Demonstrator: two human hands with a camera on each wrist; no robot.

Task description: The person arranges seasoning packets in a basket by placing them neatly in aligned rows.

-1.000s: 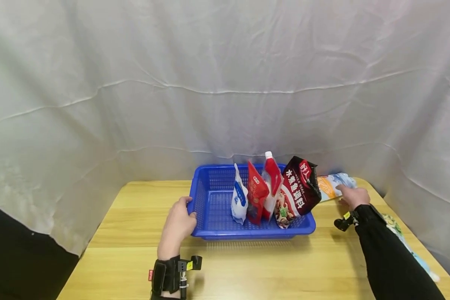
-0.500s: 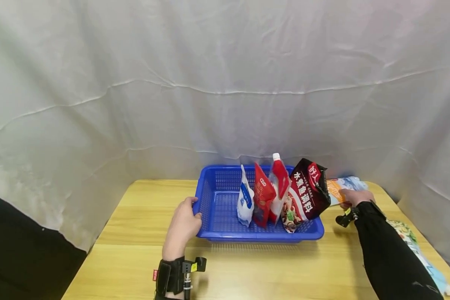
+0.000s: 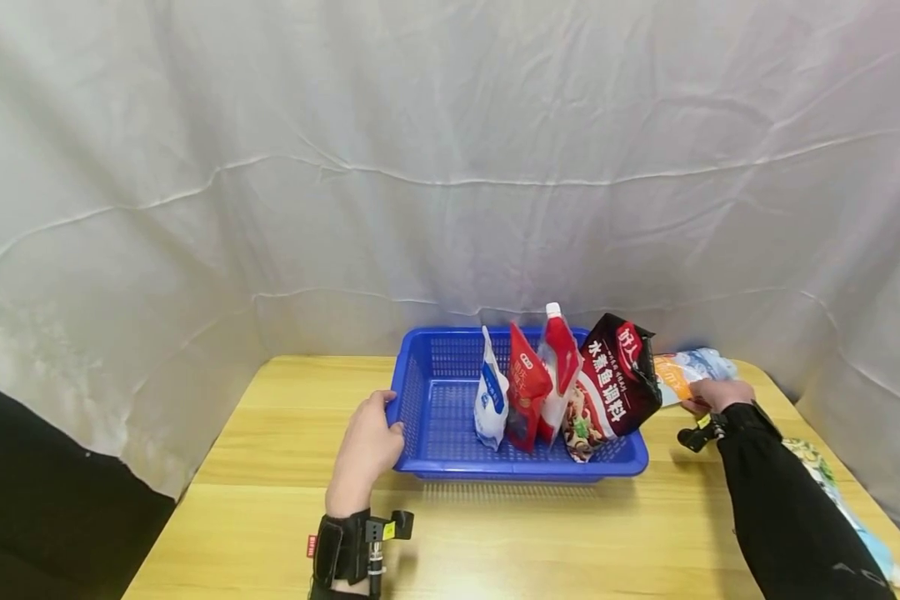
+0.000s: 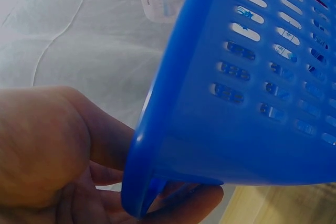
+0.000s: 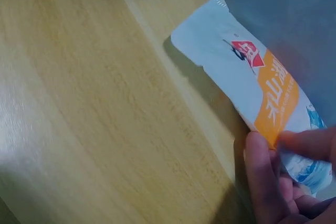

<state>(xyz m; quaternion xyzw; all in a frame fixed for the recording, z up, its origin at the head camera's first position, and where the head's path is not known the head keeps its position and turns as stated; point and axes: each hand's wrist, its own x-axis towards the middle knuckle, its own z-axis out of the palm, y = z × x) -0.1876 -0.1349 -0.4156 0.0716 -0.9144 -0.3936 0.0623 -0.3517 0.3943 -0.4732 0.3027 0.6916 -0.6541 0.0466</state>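
My left hand (image 3: 366,446) grips the left rim of a blue plastic basket (image 3: 521,472); in the left wrist view its fingers (image 4: 184,205) curl under the rim. On the far right of the table, my right hand (image 3: 724,393) pinches the near edge of a light blue and white pouch with an orange band (image 5: 236,66). Its thumb lies on the printed face, fingers beneath. Inside the basket stand a white and blue pouch (image 3: 491,407), a red pouch (image 3: 528,390), a red pouch with a white cap (image 3: 562,358), and a black and red seasoning bag (image 3: 619,375) leaning right.
Another green and pale blue bag (image 3: 813,462) lies along the table's right side, partly hidden by the right sleeve. The wooden table (image 3: 270,467) ends at a hanging grey-white curtain (image 3: 450,233). A dark shape (image 3: 52,492) occupies the lower left.
The head view has shifted a little, so everything appears farther right than one second ago. My right hand has settled on the orange-banded pouch's near edge. My left hand keeps its hold on the basket.
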